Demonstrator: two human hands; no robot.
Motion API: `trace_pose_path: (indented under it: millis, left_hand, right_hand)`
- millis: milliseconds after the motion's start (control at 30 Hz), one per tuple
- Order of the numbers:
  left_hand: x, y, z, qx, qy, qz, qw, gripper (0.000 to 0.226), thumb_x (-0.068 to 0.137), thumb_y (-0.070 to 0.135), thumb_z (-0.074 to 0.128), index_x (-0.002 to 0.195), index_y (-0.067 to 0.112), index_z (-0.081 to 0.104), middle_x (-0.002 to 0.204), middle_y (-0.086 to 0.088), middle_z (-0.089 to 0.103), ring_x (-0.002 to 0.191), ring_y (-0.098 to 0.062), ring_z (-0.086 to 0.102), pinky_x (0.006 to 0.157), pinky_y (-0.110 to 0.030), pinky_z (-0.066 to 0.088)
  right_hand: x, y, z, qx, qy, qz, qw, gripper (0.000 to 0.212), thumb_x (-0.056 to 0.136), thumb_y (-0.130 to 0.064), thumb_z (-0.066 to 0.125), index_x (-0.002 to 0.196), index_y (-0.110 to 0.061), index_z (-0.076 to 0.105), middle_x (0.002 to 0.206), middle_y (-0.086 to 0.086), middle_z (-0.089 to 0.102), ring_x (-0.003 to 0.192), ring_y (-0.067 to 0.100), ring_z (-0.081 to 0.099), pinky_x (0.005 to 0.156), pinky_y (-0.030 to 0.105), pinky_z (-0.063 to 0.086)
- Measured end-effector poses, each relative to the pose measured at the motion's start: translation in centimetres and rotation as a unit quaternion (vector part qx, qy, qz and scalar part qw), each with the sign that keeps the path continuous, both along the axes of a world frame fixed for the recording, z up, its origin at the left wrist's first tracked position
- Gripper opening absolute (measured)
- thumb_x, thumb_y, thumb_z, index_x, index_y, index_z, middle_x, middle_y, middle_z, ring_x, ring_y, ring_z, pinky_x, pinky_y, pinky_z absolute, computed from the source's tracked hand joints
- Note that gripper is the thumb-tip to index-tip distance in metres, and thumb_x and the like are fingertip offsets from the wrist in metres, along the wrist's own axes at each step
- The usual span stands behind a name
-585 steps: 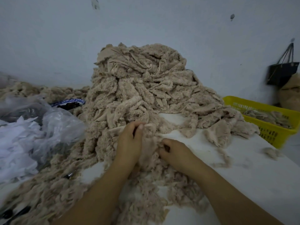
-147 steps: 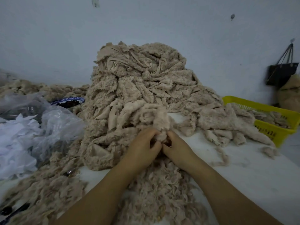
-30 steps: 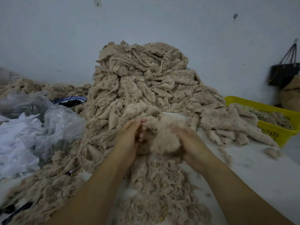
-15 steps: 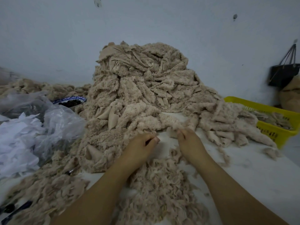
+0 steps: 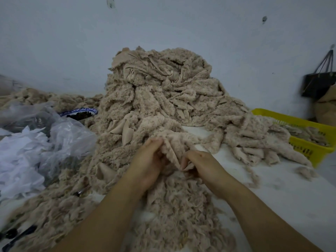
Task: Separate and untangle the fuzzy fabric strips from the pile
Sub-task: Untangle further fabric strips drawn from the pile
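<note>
A tall pile of beige fuzzy fabric strips (image 5: pixel 160 88) rises at the middle of the white table (image 5: pixel 283 206). At its front foot, one fuzzy strip (image 5: pixel 175 144) hangs between my hands. My left hand (image 5: pixel 147 162) grips its left side, fingers curled into the fabric. My right hand (image 5: pixel 201 163) pinches its lower right edge. Loose fluffy scraps (image 5: pixel 178 211) lie heaped on the table under my wrists and forearms.
A clear plastic bag with white scraps (image 5: pixel 32 151) fills the left. Behind it sits a blue-rimmed bowl (image 5: pixel 80 113). A yellow basket (image 5: pixel 309 135) holding strips stands at the right edge. A black bag (image 5: pixel 320 82) hangs on the wall. Dark tools (image 5: pixel 16 235) lie at the bottom left.
Half a second ago my hands were apart on the table at the pile's foot. Now they have come together and lifted a fuzzy strip between them.
</note>
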State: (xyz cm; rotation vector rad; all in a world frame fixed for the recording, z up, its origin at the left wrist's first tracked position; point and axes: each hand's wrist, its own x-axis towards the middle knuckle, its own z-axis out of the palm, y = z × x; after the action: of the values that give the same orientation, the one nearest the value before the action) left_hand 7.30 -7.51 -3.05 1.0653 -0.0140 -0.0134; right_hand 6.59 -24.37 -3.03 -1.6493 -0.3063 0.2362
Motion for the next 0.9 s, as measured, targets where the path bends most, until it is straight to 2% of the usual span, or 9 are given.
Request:
trace_pose_path:
  millis: [133,233,300,400,467,533,667,767,900]
  left_hand:
    - [-0.3,0.8,0.9,-0.133,-0.002,-0.025,0.991,0.018,0.097,0.013,0.052,0.103,0.002,0.065,0.097,-0.013,0.071,0.088,-0.021,0.068,0.073,-0.031,0.06]
    - [-1.1,0.2,1.0,-0.029,0.001,-0.079,0.996,0.014,0.092,0.007,0.055,0.103,0.004,0.063,0.098,-0.018,0.068,0.088,-0.026,0.068,0.077,-0.038,0.059]
    - [-1.5,-0.7,0.7,0.082,0.004,-0.113,0.99,0.017,0.092,-0.001,0.054,0.105,0.003,0.066,0.101,-0.02,0.068,0.093,-0.029,0.068,0.085,-0.038,0.056]
    - [-1.9,-1.6,0.2,0.18,0.002,-0.154,0.972,0.026,0.094,-0.002,0.053,0.111,0.008,0.071,0.108,-0.018,0.072,0.097,-0.027,0.07,0.089,-0.037,0.058]
    - [-1.8,-1.4,0.3,0.181,0.008,-0.144,0.973,0.028,0.096,0.002,0.053,0.099,0.017,0.077,0.105,-0.018,0.074,0.092,-0.027,0.072,0.084,-0.038,0.06]
    - [-1.5,-0.7,0.5,0.154,0.026,-0.108,0.982,0.035,0.099,0.006,0.051,0.085,0.022,0.079,0.098,-0.016,0.075,0.082,-0.023,0.074,0.069,-0.033,0.062]
    - [-1.2,0.0,0.5,0.099,0.049,-0.079,0.991,0.022,0.099,0.006,0.047,0.104,0.008,0.069,0.084,-0.011,0.076,0.064,-0.018,0.072,0.052,-0.025,0.055]
    - [-0.9,-0.1,0.5,0.099,0.05,-0.038,0.993,0.021,0.098,0.012,0.05,0.107,0.005,0.068,0.094,-0.012,0.074,0.078,-0.021,0.071,0.068,-0.031,0.057]
    - [-0.8,-0.2,0.5,0.068,0.053,-0.04,0.995,0.036,0.098,0.022,0.057,0.119,-0.006,0.06,0.117,-0.025,0.066,0.102,-0.028,0.067,0.09,-0.042,0.054]
  right_hand:
    - [0.5,0.2,-0.7,0.025,0.018,0.005,1.0,0.053,0.101,-0.034,0.046,0.055,-0.023,0.069,0.069,-0.002,0.071,0.077,0.015,0.071,0.07,0.024,0.056]
    - [0.3,0.9,-0.5,0.142,0.051,0.048,0.987,0.045,0.092,-0.061,0.048,0.093,-0.028,0.079,0.105,0.0,0.076,0.104,0.016,0.07,0.087,0.028,0.056]
    - [0.3,0.8,-0.6,0.164,0.075,0.053,0.982,0.051,0.087,-0.061,0.057,0.11,-0.019,0.075,0.115,0.009,0.073,0.112,0.019,0.067,0.092,0.029,0.054]
    - [1.0,0.2,-0.3,0.205,0.092,-0.049,0.973,0.033,0.097,-0.026,0.057,0.113,0.001,0.067,0.101,0.02,0.071,0.091,0.026,0.07,0.077,0.034,0.057]
    - [1.5,-0.6,0.1,0.269,0.105,-0.133,0.948,0.017,0.097,-0.012,0.054,0.104,0.001,0.062,0.088,0.013,0.066,0.075,0.02,0.065,0.068,0.032,0.054]
    - [1.9,-1.4,0.6,0.322,0.107,-0.18,0.923,0.009,0.098,-0.008,0.051,0.09,-0.008,0.055,0.074,0.004,0.055,0.06,0.01,0.055,0.056,0.024,0.047]
    - [2.1,-1.8,0.7,0.349,0.1,-0.2,0.91,0.009,0.097,-0.008,0.052,0.089,-0.011,0.049,0.07,-0.001,0.051,0.055,0.007,0.048,0.049,0.021,0.041]
    - [1.7,-1.6,0.6,0.285,0.053,-0.188,0.939,0.015,0.096,-0.01,0.054,0.082,-0.013,0.049,0.063,-0.005,0.054,0.054,0.006,0.051,0.055,0.024,0.044]
    - [0.7,-0.4,0.0,-0.037,-0.114,-0.17,0.978,0.024,0.094,-0.021,0.059,0.072,-0.018,0.051,0.052,-0.018,0.055,0.047,-0.001,0.047,0.05,0.012,0.039]
